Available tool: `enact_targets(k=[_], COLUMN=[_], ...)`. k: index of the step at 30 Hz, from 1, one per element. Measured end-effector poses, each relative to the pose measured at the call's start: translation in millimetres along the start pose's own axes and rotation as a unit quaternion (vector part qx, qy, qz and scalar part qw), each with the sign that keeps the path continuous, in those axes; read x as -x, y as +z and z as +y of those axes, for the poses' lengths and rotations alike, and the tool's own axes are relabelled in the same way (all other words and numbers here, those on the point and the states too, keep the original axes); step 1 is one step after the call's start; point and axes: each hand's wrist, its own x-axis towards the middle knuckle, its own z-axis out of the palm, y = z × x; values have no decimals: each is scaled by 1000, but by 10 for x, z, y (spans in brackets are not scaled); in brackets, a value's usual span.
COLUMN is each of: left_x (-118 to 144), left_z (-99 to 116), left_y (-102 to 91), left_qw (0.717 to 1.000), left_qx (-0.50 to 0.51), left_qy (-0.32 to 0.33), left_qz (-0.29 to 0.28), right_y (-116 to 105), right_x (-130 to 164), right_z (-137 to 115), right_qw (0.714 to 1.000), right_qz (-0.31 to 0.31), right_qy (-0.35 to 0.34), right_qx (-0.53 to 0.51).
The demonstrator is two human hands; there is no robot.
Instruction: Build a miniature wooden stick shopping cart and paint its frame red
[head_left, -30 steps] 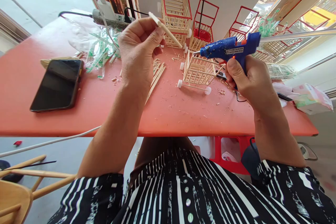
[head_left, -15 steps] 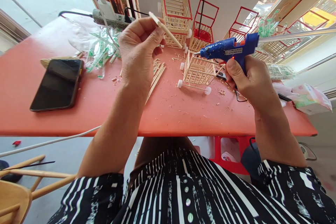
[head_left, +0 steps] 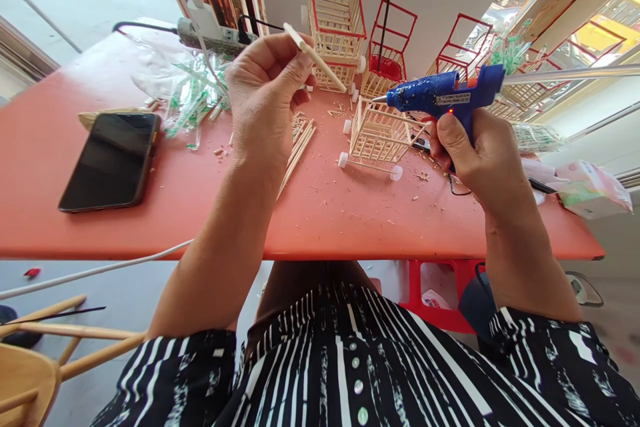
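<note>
Pinching a thin wooden stick point(head_left: 315, 57) in a closed fingertip grip, the left hand point(head_left: 263, 97) raised it clear of the counter point(head_left: 320, 213). The right hand point(head_left: 480, 157) wrapped tight round a blue glue gun point(head_left: 443, 97), nozzle aimed toward the stick's end.

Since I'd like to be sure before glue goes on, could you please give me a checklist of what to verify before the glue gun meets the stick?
1. Stick held firmly: ok. The left hand pinches the wooden stick between thumb and fingers.
2. Glue gun gripped: ok. The right hand wraps the handle of the blue glue gun.
3. Gun powered: ok. A red light glows on its body.
4. Nozzle at the stick: not ok. The tip points left but is apart from the stick.
5. Glue at the nozzle: cannot tell, too small.
6. Small cart within reach: ok. It stands on the red table between both hands.
</note>
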Motion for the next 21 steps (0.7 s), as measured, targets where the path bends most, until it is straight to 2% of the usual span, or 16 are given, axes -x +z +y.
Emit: enact_targets(k=[3, 21], left_x=[-10, 0], left_z=[-5, -21], left_y=[-19, 16], left_qw=[1000, 1000], left_qx=[5, 5], left_qy=[1, 5], left_qz=[-6, 5], right_y=[11, 64], right_x=[9, -33], right_z=[0, 32], right_qw=[999, 999], right_qz=[39, 26], right_qy=[8, 10], right_qx=[2, -21])
